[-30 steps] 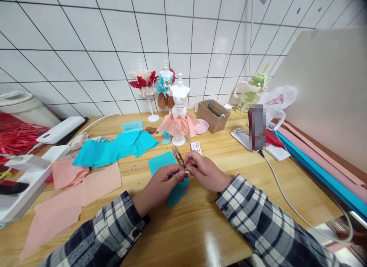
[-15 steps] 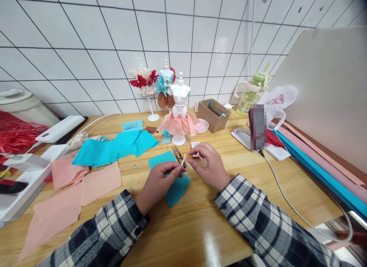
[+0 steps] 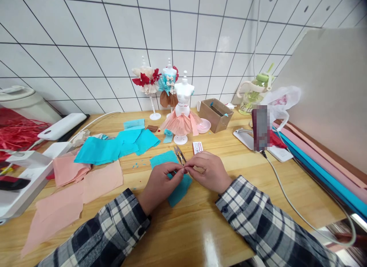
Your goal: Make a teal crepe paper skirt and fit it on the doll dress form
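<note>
Over a piece of turquoise crepe paper, my left hand and my right hand meet fingertip to fingertip, both pinched. The small white strip that the left fingers held half a second ago is now hidden between the fingertips. Just beyond them lies a pair of thread snips, points away from me, its handle end covered by the hands. Near the right knuckles is a small white box with red marks. Behind stands a white dress form wearing a peach gathered skirt.
Two dressed forms, one with red bows and one in turquoise, stand by the wall. A cardboard box and pink bowl sit right of centre. Turquoise sheets and peach sheets lie left; a phone stands right.
My right hand has moved left and closed, so its fingertips now meet those of my left hand. The white strip has gone out of sight. The view has shifted slightly.
</note>
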A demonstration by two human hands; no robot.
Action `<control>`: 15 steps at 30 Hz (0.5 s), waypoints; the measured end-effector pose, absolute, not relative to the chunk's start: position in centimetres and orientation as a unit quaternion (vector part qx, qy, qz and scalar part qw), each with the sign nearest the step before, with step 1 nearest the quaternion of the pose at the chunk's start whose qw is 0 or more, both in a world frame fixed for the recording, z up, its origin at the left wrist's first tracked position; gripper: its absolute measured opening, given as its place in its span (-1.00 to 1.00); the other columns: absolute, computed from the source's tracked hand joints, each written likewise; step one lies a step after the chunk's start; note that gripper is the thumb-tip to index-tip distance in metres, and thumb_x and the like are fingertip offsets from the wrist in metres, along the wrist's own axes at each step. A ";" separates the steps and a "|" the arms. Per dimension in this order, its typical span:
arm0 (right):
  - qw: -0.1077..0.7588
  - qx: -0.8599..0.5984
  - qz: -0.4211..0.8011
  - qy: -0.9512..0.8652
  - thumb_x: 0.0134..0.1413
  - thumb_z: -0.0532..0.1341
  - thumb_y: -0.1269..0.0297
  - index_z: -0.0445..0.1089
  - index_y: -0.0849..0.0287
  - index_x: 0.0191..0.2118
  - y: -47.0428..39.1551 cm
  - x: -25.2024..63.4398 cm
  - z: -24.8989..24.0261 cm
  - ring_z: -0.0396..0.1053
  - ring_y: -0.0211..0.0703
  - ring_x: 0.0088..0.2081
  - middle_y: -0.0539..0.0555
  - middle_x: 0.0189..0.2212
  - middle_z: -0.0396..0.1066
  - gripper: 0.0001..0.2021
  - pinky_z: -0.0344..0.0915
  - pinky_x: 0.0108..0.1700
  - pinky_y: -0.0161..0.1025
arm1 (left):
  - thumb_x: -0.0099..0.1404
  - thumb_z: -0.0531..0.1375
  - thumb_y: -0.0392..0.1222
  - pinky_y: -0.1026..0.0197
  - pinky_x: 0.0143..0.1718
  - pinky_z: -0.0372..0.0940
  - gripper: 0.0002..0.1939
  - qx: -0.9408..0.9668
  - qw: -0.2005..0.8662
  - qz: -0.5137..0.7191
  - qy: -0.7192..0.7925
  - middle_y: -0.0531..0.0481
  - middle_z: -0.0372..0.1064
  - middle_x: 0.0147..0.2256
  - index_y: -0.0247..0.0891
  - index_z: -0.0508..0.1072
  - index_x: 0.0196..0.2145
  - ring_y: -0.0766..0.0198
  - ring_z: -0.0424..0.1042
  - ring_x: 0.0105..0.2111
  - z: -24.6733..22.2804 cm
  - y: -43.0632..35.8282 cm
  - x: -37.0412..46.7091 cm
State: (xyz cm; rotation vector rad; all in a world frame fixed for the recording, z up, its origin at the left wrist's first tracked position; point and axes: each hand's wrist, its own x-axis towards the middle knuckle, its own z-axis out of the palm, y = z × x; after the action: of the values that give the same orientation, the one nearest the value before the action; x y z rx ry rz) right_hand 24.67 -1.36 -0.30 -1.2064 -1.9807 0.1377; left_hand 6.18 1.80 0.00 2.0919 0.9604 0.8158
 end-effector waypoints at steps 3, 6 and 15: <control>0.385 -0.481 0.049 -0.786 0.04 0.26 0.38 0.48 0.13 -0.37 -1.5 24.3 -0.1 0.40 -0.24 -0.37 -0.01 -0.44 0.49 -0.96 0.25 -0.29 -0.31 | 0.23 0.15 -0.21 0.32 -0.42 0.25 -0.79 0.807 0.347 0.314 0.360 0.05 0.50 -0.52 -0.25 0.52 -0.50 0.31 0.41 -0.50 0.0 1.7 6.2; 0.385 -0.483 0.057 -0.784 0.04 0.26 0.39 0.47 0.14 -0.37 -1.5 24.3 -0.1 0.40 -0.25 -0.38 -0.01 -0.43 0.48 -0.96 0.25 -0.31 -0.33 | 0.21 0.15 -0.23 0.33 -0.44 0.24 -0.79 0.802 0.355 0.314 0.363 0.05 0.47 -0.54 -0.27 0.51 -0.52 0.33 0.39 -0.52 0.0 1.6 6.2; 0.351 -0.485 0.029 -0.801 0.12 0.23 0.31 0.49 0.12 -0.32 -1.7 24.5 -0.1 0.41 -0.26 -0.38 0.00 -0.41 0.50 -0.91 0.21 -0.34 -0.33 | 0.22 0.15 -0.25 0.34 -0.43 0.21 -0.81 0.816 0.319 0.316 0.364 0.07 0.45 -0.54 -0.27 0.51 -0.49 0.35 0.37 -0.51 -0.3 1.8 6.0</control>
State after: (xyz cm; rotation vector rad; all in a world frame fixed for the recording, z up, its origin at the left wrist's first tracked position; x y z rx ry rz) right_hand 24.51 -1.74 -0.13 -1.2548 -2.0739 0.0741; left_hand 6.01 1.76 -0.27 2.1455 0.9576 0.8312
